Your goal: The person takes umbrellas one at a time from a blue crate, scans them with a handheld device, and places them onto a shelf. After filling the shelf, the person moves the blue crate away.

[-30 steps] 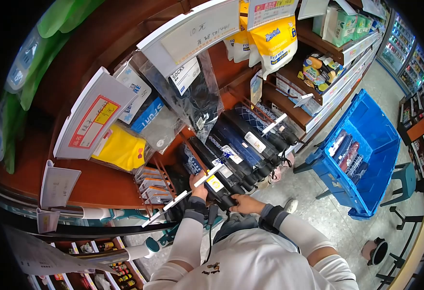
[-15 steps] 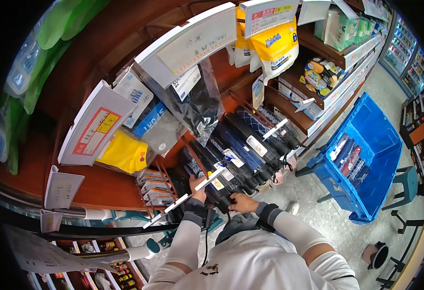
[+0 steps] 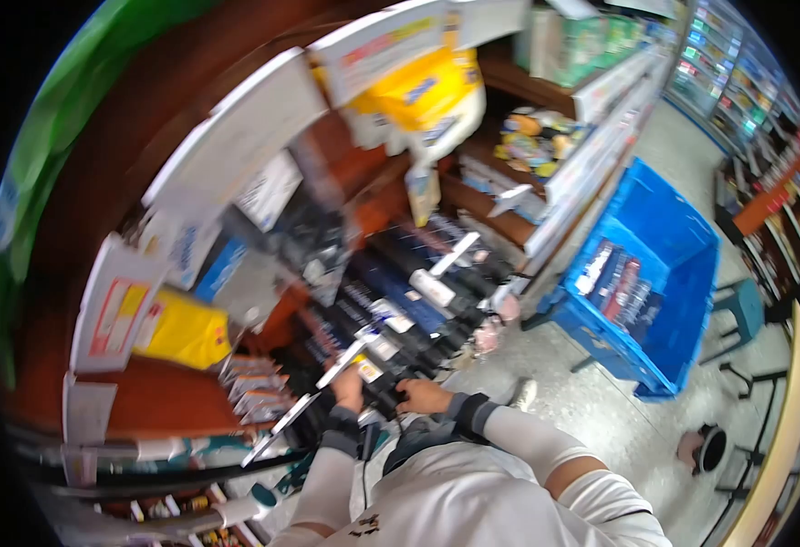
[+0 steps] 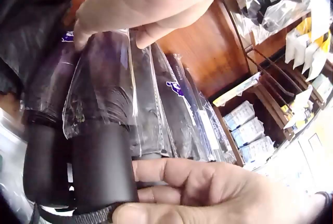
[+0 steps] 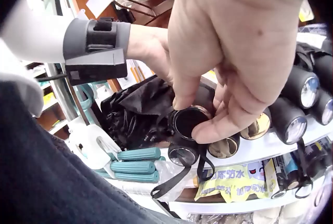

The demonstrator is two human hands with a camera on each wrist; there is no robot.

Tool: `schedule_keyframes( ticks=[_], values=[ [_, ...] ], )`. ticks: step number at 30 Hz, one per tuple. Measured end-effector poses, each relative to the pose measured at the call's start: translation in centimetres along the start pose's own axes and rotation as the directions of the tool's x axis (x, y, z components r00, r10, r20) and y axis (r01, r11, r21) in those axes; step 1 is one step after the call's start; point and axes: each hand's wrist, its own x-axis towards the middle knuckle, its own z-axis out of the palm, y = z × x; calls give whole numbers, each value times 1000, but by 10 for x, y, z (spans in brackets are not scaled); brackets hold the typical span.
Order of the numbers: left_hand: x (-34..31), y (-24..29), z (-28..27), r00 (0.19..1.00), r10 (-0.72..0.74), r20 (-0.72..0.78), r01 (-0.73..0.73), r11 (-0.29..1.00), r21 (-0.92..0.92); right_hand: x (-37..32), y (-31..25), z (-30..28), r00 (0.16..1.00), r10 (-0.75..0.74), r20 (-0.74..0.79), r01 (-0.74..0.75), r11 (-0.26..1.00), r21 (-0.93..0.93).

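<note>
Folded umbrellas in clear plastic sleeves, with black handles, lie side by side on the shelf [image 3: 409, 305]. My left hand [image 3: 349, 387] [image 4: 145, 0] pinches the sleeved body of one umbrella [image 4: 106, 73], thumb and fingers on its two sides. Around the black handle [image 4: 104, 167] of that umbrella curl the fingers of my right hand [image 3: 425, 396] [image 4: 208, 190]. The right wrist view shows my right hand [image 5: 229, 47] gripping the round handle end [image 5: 191, 123], with the left hand [image 5: 151, 47] behind it. A second handle [image 4: 46, 167] stands close beside, its wrist strap hanging.
A blue crate [image 3: 601, 342] holding several umbrellas stands on the floor to the right, near a green stool [image 3: 737, 319]. White price-tag holders [image 3: 455, 255] jut out over the umbrellas. Packaged socks [image 3: 181, 333] hang at the left. Below the shelf lie yellow packets [image 5: 229, 182].
The head view has swung, so shelf, crate and hands sit further left in it, with blur. Both hands remain at the umbrella; no clear shift of it shows.
</note>
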Motion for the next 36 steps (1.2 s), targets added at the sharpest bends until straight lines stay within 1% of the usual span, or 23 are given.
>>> schedule_keyframes(
  ticks=[1,2,3,5,7,9,10,11,14,15,17,18,21,23,25,26,27,29,30,32,33,35,36],
  values=[
    [-14,23,4,999,-19,27,20,999,-47,-6,-3,-7,999,-23,-30,24,999,39],
    [-29,52,7,994,-93,56,91,995,38,-8,3,-10,995,-87,-41,87,996,-10],
    [-29,52,7,998,-5,69,-3,992,122,-16,4,-19,996,-75,-47,76,997,25],
    [-15,43,3,995,-84,55,66,962,266,-37,5,-44,999,19,-42,-15,995,95],
    [-29,67,7,992,-117,36,96,925,368,-60,21,-68,988,58,-140,-39,991,131],
    [9,0,-4,987,153,-37,-109,833,542,-88,38,-92,973,83,-217,-47,985,167],
    [-1,11,2,981,190,-42,-149,871,468,-105,47,-107,941,135,-310,-96,986,138],
    [-5,16,4,972,227,-56,-154,801,578,-122,56,-123,898,182,-400,-149,982,112],
    [-2,0,8,931,364,-22,-262,708,656,-176,81,-171,791,249,-558,-224,968,114],
    [-3,-2,12,919,393,-29,-269,680,683,-195,84,-191,750,257,-609,-259,962,86],
    [-1,-8,16,905,424,-35,-294,683,669,-226,104,-229,663,316,-679,-274,946,173],
    [-6,-3,21,904,425,-41,-286,673,683,-241,115,-247,661,320,-679,-270,945,182],
    [-16,2,35,893,446,-50,-281,643,713,-278,152,-298,450,413,-792,-320,902,289],
    [-19,2,43,885,463,-44,-290,623,727,-299,177,-320,363,561,-744,-241,828,506],
    [-28,7,56,863,501,-62,-264,552,791,-310,260,-321,280,599,-751,-335,794,508],
    [-30,9,61,863,498,-82,-234,539,809,-316,280,-322,258,688,-679,-352,721,597],
    [-36,16,71,859,506,-81,-235,530,814,-320,300,-322,263,690,-674,-344,720,603],
    [-51,30,85,901,416,-125,-178,616,767,-325,334,-315,295,816,-497,-454,578,678],
    [-55,30,90,906,409,-107,-184,610,771,-325,344,-312,306,819,-485,-451,573,684],
    [-66,33,96,917,392,-78,-194,608,770,-322,362,-304,301,892,-338,-584,453,673],
    [-69,37,101,928,370,-46,-210,620,756,-317,369,-300,314,891,-327,-576,453,680],
    [-69,32,101,904,428,-25,-249,570,783,-305,388,-286,275,909,-313,-665,415,621],
    [-79,34,104,915,402,-31,-235,594,769,-297,395,-283,528,721,-449,-672,678,300]
  ],
)
